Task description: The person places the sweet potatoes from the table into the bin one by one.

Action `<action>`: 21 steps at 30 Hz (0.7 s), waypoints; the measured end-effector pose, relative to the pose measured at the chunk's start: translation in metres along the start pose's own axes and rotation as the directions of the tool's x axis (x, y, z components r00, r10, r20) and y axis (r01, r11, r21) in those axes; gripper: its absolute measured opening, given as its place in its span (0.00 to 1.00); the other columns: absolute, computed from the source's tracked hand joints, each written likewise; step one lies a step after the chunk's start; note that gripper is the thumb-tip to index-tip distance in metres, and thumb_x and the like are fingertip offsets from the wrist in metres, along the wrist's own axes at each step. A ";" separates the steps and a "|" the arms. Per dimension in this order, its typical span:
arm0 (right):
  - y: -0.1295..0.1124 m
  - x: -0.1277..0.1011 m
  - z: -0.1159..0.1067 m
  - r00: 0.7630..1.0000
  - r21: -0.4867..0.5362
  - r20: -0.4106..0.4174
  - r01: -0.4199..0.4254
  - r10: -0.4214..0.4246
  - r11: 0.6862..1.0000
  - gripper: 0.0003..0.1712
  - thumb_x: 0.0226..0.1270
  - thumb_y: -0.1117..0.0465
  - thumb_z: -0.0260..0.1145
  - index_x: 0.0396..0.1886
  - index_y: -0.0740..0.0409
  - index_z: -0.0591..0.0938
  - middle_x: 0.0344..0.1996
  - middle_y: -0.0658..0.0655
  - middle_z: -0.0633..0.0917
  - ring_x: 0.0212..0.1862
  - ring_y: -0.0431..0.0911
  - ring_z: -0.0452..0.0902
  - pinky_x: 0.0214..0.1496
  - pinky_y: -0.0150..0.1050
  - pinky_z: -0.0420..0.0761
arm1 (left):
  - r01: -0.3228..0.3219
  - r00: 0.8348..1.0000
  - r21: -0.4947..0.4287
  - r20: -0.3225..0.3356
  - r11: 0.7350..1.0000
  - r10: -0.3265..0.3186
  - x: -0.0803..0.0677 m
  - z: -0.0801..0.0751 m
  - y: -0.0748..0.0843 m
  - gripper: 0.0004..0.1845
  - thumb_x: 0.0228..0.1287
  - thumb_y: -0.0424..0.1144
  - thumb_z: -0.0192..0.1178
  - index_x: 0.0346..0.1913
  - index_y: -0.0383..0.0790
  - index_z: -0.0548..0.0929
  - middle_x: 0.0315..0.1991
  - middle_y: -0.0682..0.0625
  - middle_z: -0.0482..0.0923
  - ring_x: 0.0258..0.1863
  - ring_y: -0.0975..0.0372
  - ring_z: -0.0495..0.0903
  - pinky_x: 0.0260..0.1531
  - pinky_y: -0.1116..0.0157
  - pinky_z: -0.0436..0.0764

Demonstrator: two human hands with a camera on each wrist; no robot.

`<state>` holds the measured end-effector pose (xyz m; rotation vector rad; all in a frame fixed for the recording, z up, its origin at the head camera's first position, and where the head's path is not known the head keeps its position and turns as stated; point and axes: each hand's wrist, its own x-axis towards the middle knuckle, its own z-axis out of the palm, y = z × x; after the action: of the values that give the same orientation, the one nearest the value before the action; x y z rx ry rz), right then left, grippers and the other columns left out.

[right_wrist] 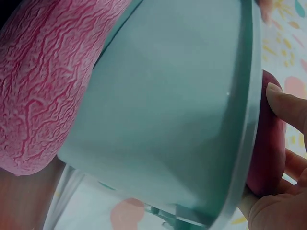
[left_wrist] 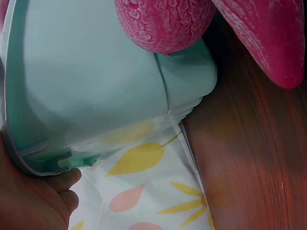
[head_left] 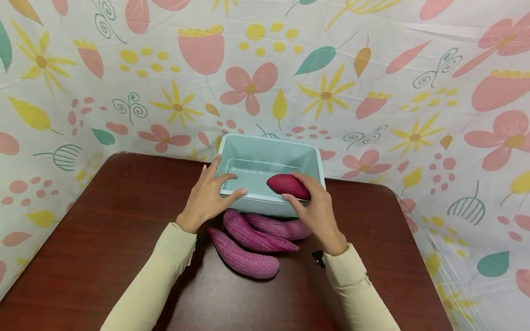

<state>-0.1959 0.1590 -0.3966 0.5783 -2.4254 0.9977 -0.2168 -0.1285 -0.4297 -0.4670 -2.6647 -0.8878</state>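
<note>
A pale teal plastic bin (head_left: 248, 143) stands at the back of the brown table (head_left: 103, 239). My left hand (head_left: 209, 195) rests on the bin's near rim, thumb curled over the edge (left_wrist: 43, 201). My right hand (head_left: 316, 207) holds a dark red sweet potato (head_left: 287, 185) just over the bin's near right rim; in the right wrist view that sweet potato (right_wrist: 268, 158) sits behind the rim under my fingers (right_wrist: 288, 103). Three purple sweet potatoes (head_left: 248, 236) lie on the table in front of the bin, between my wrists; one of them (right_wrist: 43, 96) presses against the bin's wall (right_wrist: 163, 120).
A flowered cloth (head_left: 372, 92) hangs as a backdrop behind and to both sides of the table and drapes below its edges. Bare brown tabletop (head_left: 393, 257) lies left and right of my arms.
</note>
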 end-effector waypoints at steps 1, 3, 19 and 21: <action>0.001 0.001 0.000 1.000 -0.001 0.001 -0.002 0.002 1.000 0.33 0.57 0.59 0.79 0.63 0.57 0.80 0.57 0.61 0.84 0.54 0.53 0.81 0.51 0.51 0.85 | 0.001 1.000 0.001 -0.001 1.000 -0.001 0.000 0.000 0.000 0.29 0.62 0.68 0.62 0.53 0.49 0.86 0.81 0.38 0.51 0.81 0.49 0.53 0.81 0.43 0.49; 0.003 0.002 0.001 1.000 0.000 0.005 -0.008 0.008 1.000 0.33 0.57 0.59 0.79 0.63 0.57 0.80 0.57 0.61 0.84 0.54 0.53 0.81 0.51 0.51 0.85 | 0.000 1.000 0.001 -0.004 1.000 0.000 0.000 0.000 0.000 0.29 0.62 0.67 0.63 0.53 0.49 0.86 0.81 0.38 0.51 0.81 0.48 0.54 0.80 0.42 0.49; 0.013 0.001 0.006 0.999 0.024 0.034 -0.036 0.035 0.999 0.34 0.57 0.58 0.79 0.64 0.57 0.79 0.57 0.62 0.83 0.51 0.54 0.82 0.46 0.50 0.85 | 0.006 1.000 0.004 -0.004 1.000 -0.006 0.000 0.001 0.002 0.30 0.62 0.67 0.63 0.54 0.48 0.86 0.81 0.40 0.50 0.81 0.49 0.53 0.80 0.42 0.49; 0.012 0.002 0.005 0.999 0.025 0.028 -0.040 0.040 0.999 0.34 0.57 0.58 0.79 0.63 0.57 0.80 0.57 0.61 0.84 0.50 0.54 0.82 0.46 0.50 0.85 | 0.003 1.000 0.001 -0.008 1.000 -0.003 0.000 0.000 0.002 0.30 0.61 0.67 0.63 0.53 0.47 0.86 0.81 0.40 0.50 0.81 0.49 0.53 0.81 0.42 0.49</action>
<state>-0.2053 0.1626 -0.4055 0.5581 -2.4606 1.0452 -0.2165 -0.1265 -0.4287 -0.4579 -2.6590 -0.8878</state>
